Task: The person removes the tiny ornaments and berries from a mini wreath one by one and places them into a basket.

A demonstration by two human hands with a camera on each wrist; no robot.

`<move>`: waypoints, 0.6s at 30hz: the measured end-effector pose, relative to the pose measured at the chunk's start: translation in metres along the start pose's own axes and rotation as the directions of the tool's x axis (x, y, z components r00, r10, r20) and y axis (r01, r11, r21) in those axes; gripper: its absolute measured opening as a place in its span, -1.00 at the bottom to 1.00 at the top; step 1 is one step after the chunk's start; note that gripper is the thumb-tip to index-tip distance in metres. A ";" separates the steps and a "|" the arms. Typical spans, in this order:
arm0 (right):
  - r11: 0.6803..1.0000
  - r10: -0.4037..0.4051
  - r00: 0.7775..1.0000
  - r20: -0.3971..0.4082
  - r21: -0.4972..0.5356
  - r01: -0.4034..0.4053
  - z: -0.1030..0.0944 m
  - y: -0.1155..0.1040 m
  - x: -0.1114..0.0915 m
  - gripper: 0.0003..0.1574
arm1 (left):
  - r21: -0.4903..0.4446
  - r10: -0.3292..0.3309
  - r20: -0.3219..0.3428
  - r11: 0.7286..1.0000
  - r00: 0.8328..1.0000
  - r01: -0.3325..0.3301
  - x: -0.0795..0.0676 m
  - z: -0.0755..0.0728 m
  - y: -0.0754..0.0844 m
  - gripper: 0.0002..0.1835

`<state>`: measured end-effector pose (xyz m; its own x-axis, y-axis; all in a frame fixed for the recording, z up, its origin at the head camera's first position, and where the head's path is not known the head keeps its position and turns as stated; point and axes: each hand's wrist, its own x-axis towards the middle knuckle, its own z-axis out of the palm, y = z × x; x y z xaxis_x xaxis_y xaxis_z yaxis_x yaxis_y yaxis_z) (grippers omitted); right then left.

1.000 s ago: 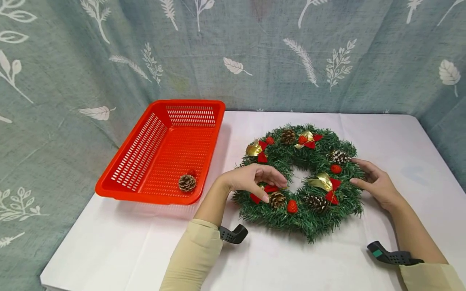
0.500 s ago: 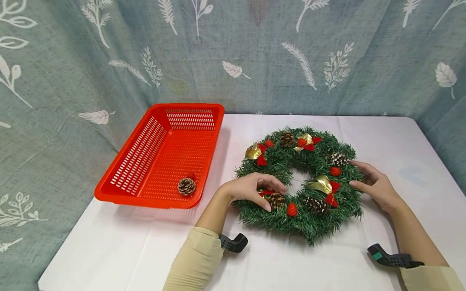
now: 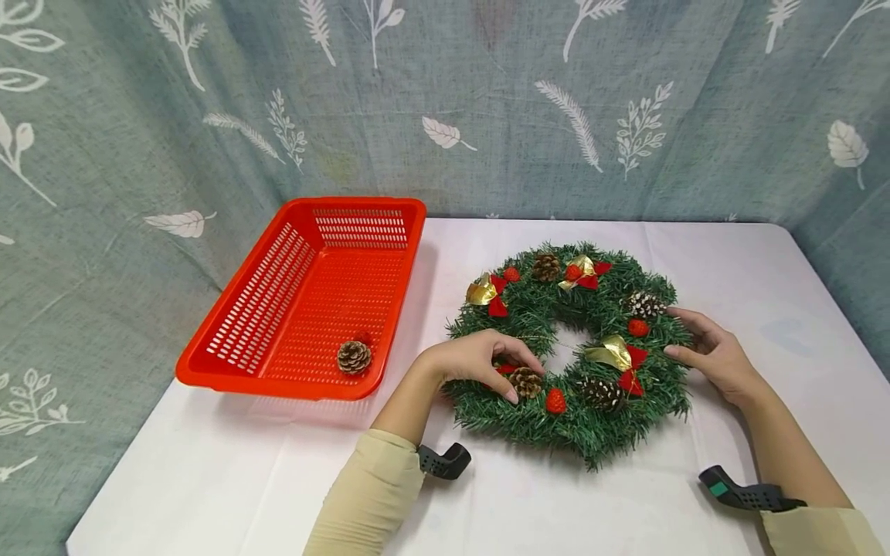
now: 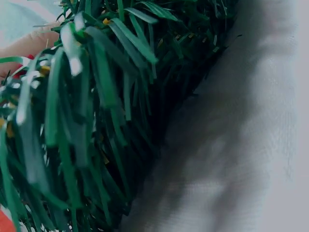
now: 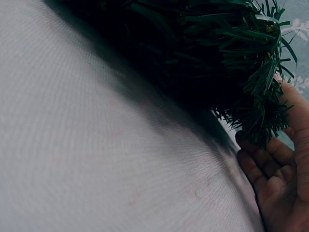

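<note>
A green tinsel wreath [image 3: 591, 432] lies on the table, dressed with gold-and-red bows, red berries and pine cones. My left hand [image 3: 480, 363] reaches over its near-left part, thumb and fingers at either side of a brown pine cone [image 3: 525, 382]. Behind those fingers a red bow [image 3: 506, 369] is mostly covered. At the right edge of the wreath, my right hand [image 3: 716, 355] holds the greenery between thumb and fingers. Tinsel [image 4: 91, 111] fills much of the left wrist view and hides most of that hand. The right wrist view shows curled fingers [image 5: 265, 164] beside the wreath's edge.
On the left stands a red perforated basket [image 3: 278, 382] with a pine cone [image 3: 354, 357] and a red berry [image 3: 363, 337] in its near right corner. A white cloth [image 3: 556, 502] covers the table. A grey-green leaf-patterned curtain [image 3: 389, 154] hangs behind.
My left hand has lowered so that its thumb and fingers come down around the pine cone. My right hand keeps its place on the wreath. The head view has shifted slightly.
</note>
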<state>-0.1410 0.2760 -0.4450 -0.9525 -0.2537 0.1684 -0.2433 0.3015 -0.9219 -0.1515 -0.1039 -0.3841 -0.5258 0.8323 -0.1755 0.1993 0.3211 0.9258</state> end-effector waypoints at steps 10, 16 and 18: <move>1.000 -0.008 1.000 0.003 0.004 0.008 0.001 0.000 0.001 -0.22 | -0.059 0.089 0.007 0.994 0.996 -0.088 -0.006 -0.007 0.000 -0.49; 1.000 0.001 1.000 0.000 -0.018 -0.001 0.000 0.000 0.001 -0.23 | -0.042 0.114 0.090 0.993 0.989 -0.111 0.000 -0.020 0.020 -0.50; 1.000 0.002 1.000 -0.004 -0.019 -0.002 0.000 0.001 0.000 -0.23 | -0.050 0.114 0.102 0.993 0.988 -0.109 0.003 -0.023 0.026 -0.49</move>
<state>-0.1411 0.2758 -0.4459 -0.9539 -0.2490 0.1677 -0.2444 0.3197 -0.9154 -0.1668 -0.1037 -0.3525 -0.4123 0.9053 -0.1019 0.2139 0.2049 0.9551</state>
